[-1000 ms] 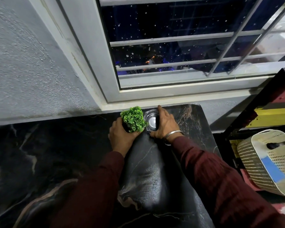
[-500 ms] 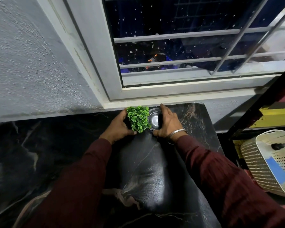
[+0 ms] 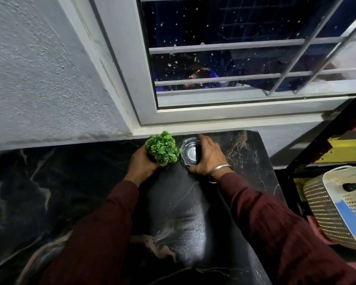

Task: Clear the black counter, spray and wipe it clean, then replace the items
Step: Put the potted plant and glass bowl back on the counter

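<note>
Head view: the left hand (image 3: 141, 162) curls its grip round the dark base of a small green plant (image 3: 162, 149), fingers wrapped and mostly hidden under the foliage; the right hand (image 3: 209, 156) cups a glass ashtray (image 3: 190, 151), thumb at the near rim and fingers over the far one, a metal bangle (image 3: 220, 168) on the wrist; plant and ashtray sit just beside each other at the back of the black surface (image 3: 183, 223), close under the window sill (image 3: 214, 125); whether either is lifted off the stone I cannot tell. A woven basket (image 3: 325, 210) stands off to the right, below the surface edge.

No spray bottle or cloth is in sight, and the stone shows a dull sheen; whether this is clearing or replacing I cannot say for sure. If clearing, the next move needs both pieces raised level and carried off; if replacing, both grips simply let go.
</note>
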A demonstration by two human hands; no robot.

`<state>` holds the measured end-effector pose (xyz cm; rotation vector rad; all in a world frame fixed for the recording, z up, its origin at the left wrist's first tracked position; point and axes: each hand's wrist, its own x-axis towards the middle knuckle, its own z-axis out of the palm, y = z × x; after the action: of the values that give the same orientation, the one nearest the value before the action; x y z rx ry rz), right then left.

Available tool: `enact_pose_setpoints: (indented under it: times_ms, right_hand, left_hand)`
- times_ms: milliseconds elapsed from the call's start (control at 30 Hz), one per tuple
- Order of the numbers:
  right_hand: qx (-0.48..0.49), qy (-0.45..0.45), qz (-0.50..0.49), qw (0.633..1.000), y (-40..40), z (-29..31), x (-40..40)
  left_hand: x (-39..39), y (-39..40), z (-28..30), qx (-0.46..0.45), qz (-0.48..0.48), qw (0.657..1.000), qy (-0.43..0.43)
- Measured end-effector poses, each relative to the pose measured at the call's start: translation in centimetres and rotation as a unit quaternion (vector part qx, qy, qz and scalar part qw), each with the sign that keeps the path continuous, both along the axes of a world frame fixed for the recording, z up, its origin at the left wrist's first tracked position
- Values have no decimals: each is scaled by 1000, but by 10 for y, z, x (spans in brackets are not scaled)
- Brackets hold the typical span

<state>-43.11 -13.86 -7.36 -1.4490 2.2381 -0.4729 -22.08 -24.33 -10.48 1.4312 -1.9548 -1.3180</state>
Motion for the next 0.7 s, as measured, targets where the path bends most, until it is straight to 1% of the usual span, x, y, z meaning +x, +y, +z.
enact_pose_setpoints:
  times_ms: [67, 233, 333, 500, 567, 700]
  right_hand:
    - [-2, -2, -2, 1000, 0, 0, 0]
    - [2, -8, 2, 1000, 1, 1, -1]
    - [5, -6, 5, 1000, 1, 1, -2]
    - [6, -8, 7, 1000, 1, 1, -2]
    - [6, -11, 12, 1000, 3, 3, -3]
    - [14, -4, 21, 1000, 8, 13, -4]
  left_hand:
    - [10, -3, 0, 12, 17, 1000, -13]
    - [12, -3, -13, 29, 12, 999, 8]
    - [11, -1, -15, 34, 28, 999, 28]
    - [14, -6, -28, 32, 6, 999, 32]
    - [15, -2, -19, 23, 0, 1000, 19]
    - [17, 8, 7, 5, -1, 999, -39]
